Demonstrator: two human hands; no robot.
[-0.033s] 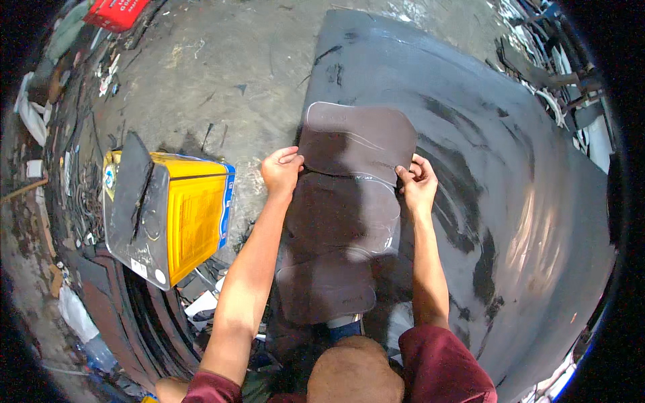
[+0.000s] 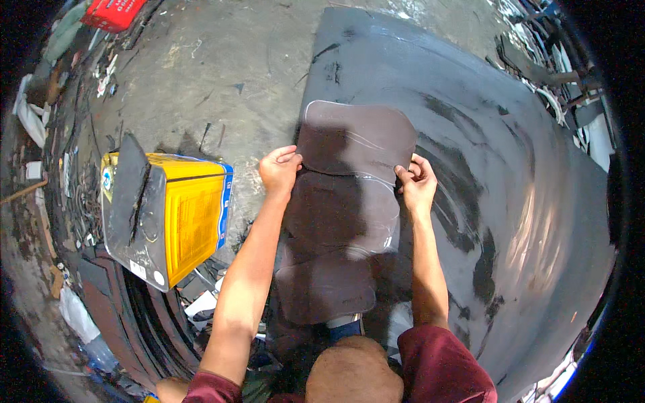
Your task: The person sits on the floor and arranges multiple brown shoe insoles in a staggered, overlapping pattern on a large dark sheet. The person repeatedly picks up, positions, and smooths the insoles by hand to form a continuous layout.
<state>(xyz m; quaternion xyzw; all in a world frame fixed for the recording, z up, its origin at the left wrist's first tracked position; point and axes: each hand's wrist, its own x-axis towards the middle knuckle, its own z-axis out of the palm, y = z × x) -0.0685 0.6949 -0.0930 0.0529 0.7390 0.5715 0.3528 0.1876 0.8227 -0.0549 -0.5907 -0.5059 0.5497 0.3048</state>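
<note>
Dark brown, round-cornered flat pieces with white outline marks lie overlapping in a column before me. The farthest brown piece (image 2: 376, 127) has its near edge over the middle brown piece (image 2: 342, 208). Nearest to me is a third brown piece (image 2: 329, 289), partly in shadow. My left hand (image 2: 279, 171) pinches the farthest piece at its left edge, fingers closed. At that piece's lower right corner, my right hand (image 2: 418, 180) grips the edge between thumb and fingers. Beneath the pieces spreads a large dark grey sheet (image 2: 376, 60), smudged with black.
Left of my left forearm lies a yellow tin (image 2: 195, 208) on its side, with a dark flat scrap (image 2: 131, 188) against its end. Curved dark strips (image 2: 144, 316) stack below it. A red box (image 2: 113, 13) sits far left, and scraps (image 2: 557, 67) crowd the far right.
</note>
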